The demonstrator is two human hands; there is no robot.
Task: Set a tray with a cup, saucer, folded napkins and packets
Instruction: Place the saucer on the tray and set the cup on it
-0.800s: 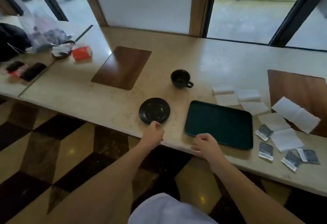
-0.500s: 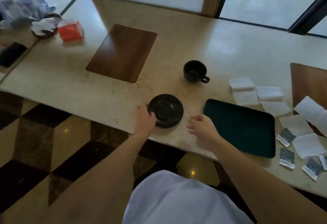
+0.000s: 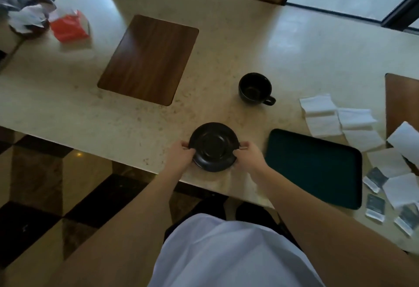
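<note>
Black glazed saucer (image 3: 214,146) sits at the bench (image 3: 226,48) front edge, left of the tray (image 3: 313,168). Left hand (image 3: 181,156) and right hand (image 3: 248,156) grip opposite rims. Risk: smooth glaze may slip during transfer, dropping it over the edge.

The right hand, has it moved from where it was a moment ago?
Yes. The right hand left the tray edge and went left to the saucer.
</note>
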